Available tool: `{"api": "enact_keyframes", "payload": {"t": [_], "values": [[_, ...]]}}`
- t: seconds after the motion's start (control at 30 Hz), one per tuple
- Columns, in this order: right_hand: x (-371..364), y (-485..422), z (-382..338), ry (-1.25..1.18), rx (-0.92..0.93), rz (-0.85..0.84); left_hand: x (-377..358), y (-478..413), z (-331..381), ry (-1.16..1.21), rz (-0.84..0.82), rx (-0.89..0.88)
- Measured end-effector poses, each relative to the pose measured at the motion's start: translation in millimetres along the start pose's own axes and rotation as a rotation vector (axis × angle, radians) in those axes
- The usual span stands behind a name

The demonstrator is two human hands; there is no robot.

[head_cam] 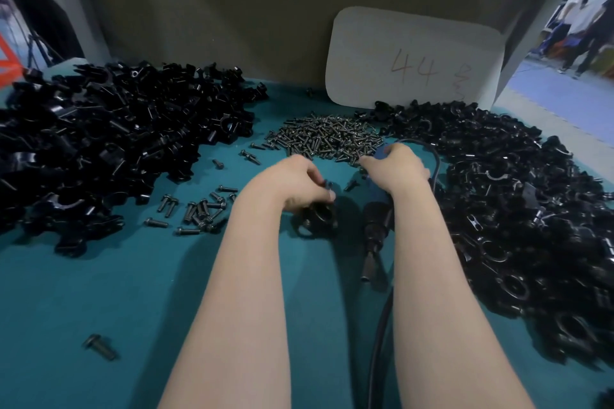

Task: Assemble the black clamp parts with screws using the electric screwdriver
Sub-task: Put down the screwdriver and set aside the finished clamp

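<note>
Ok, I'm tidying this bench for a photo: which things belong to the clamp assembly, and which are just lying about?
In the job:
left hand, gripping a black clamp
right hand, gripping the electric screwdriver
screw pile
left clamp-part pile
right clamp-part pile

Lying about:
white card marked 44
bystanders, far right

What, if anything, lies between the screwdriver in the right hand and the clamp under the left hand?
Nothing visible does. The electric screwdriver, gripped by the right hand, sits just right of the clamp held by the left hand; only bare teal table separates them.
</note>
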State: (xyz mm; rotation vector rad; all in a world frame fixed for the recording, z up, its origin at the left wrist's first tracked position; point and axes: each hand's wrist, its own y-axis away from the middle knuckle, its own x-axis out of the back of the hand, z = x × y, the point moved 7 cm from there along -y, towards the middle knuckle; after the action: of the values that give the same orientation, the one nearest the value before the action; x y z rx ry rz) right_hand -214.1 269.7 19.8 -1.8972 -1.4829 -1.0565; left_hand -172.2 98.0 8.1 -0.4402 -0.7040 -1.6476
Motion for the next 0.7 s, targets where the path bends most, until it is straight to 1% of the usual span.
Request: {"api": "enact_keyframes", "payload": {"t": [0.1, 0.17, 0.23, 0.3, 0.37, 0.43, 0.47, 0.5, 0.6, 0.7], "values": [[16, 6, -15, -0.126, 0.137, 0.128, 9, -3, 3, 0.257, 0.134, -0.079], [21, 10, -25, -0.267, 0.244, 0.126, 13, -4, 2, 0.388, 0.218, -0.088], [15, 13, -29, -0.436, 0.247, -0.002, 16, -6, -1, 0.536, 0.288, -0.061], [3, 17, -30, -0.523, 0.212, -0.186, 20, -7, -4, 0.636, 0.351, -0.032], [-10, 22, -34, -0.470, 0.235, -0.351, 23, -8, -7, 0.723, 0.398, -0.009], [-18, 30, -43, -0.440, 0.307, -0.443, 25, -8, -8, 0.785, 0.442, -0.002], [-17, 32, -47, -0.462, 0.346, -0.428, 26, -7, -7, 0.798, 0.472, -0.008], [-12, 33, -50, -0.496, 0.380, -0.376, 27, -6, -3, 0.812, 0.508, -0.024], [12, 35, -52, -0.512, 0.417, -0.141, 26, 1, 12, 0.845, 0.597, -0.082], [49, 32, -28, -0.497, 0.328, 0.095, 6, 1, 43, 0.785, 0.539, -0.169]]}}
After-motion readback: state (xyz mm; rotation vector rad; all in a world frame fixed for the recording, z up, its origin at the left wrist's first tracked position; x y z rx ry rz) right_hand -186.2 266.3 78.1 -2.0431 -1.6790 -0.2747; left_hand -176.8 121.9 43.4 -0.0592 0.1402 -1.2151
